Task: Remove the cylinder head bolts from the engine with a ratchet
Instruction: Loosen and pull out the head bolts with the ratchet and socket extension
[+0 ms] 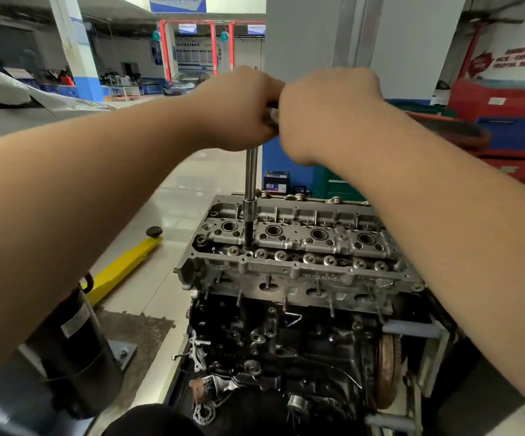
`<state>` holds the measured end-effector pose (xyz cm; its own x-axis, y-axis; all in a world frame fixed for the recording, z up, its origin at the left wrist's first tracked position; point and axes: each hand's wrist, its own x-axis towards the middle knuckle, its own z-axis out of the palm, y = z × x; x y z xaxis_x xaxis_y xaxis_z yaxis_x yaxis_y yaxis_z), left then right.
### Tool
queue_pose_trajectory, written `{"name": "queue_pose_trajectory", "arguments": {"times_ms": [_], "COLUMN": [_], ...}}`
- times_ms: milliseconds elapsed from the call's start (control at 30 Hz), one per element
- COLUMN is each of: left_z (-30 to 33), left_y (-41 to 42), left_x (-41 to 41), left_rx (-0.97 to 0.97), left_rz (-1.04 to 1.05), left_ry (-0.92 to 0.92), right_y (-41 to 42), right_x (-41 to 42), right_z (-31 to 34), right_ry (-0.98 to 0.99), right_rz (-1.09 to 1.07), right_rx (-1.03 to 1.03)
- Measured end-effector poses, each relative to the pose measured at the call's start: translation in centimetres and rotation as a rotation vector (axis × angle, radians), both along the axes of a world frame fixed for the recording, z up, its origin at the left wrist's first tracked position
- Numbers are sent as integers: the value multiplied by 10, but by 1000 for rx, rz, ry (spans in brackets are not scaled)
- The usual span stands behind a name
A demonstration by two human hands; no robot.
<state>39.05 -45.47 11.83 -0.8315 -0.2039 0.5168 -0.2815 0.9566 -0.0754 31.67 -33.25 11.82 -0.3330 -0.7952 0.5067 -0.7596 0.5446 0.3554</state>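
Item: cylinder head point(298, 247), bare aluminium, seated on the dark engine block point(286, 341); the engine stands in the lower middle of the view on a stand whose grey frame point(412, 330) shows at its right.

Tool: ratchet with long chrome extension point(251, 174), standing upright. Its dark socket point(248, 237) drops into the head near the left end, between the first and second spark plug wells (the bolt itself sits under the socket and cannot be seen).

Hands: left hand point(239, 111) closed around the top of the tool, fingers point(264, 127) wrapped over the metal. Right hand point(327, 111) presses against it from the right, also curled shut, probably on the handle, though the handle is almost wholly covered.

Step in hand, as judged: breaking loose or winding out one head bolt. To do it well, the extension is to be kept plumb over the bolt, the socket pressed fully down so it does not ride up and round the bolt head, and the pull made steady rather than jerked.

Hidden or unclear: ratchet head and direction switch; how many bolts are already out; the far edge of the head, partly behind the extension. The red cabinet point(500, 121) at right is blurred. A yellow floor jack point(122, 269) lies on the tiled floor, left of the engine.
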Motion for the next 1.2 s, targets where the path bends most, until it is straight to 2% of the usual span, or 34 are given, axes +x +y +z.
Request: {"name": "queue_pose_trajectory", "arguments": {"times_ms": [67,100,167,267,367,433,567,600,633,700,800,900,1000,1100,1133,1200], "left_z": [-3,-1,1,0,-1,1,-6,-8,-9,-9,-4,1,0,-8,-10,-14], "left_y": [-7,-8,-2,21,34,24,10,9,5,5,23,43,23,1,-2,-3], "left_x": [15,17,5,-17,-32,-26,16,21,20,9,-15,-33,-24,5,14,18], "left_rx": [55,29,-114,-228,-172,-173,49,56,16,-124,-263,-223,-238,-95,-84,-99], "left_rz": [-86,-39,159,547,626,558,-112,-177,-153,69,572,701,534,32,-75,-96], "left_ry": [-23,-44,-52,-40,-71,-43,24,45,61,67,-55,-139,-84,58,88,112], "right_y": [-2,-8,-19,-33,-37,-37,-14,-10,-9,-13,-23,-28,-30,-20,-16,-15], "right_x": [12,9,-3,-27,-34,-32,-2,8,15,10,-21,-33,-32,-20,-14,-10], "right_z": [-1,-2,2,-1,-11,-8,-6,-10,-17,-21,-18,-20,-17,-16,-17,-16], "right_ry": [61,64,11,-211,-342,-276,24,85,134,118,-42,-152,-165,97,168,201], "right_rz": [56,61,84,252,336,223,30,59,84,129,230,321,217,24,8,51], "right_rx": [-43,-65,-73,-82,-129,-135,-86,-104,-129,-175,-187,-141,-190,-130,-137,-192]}}
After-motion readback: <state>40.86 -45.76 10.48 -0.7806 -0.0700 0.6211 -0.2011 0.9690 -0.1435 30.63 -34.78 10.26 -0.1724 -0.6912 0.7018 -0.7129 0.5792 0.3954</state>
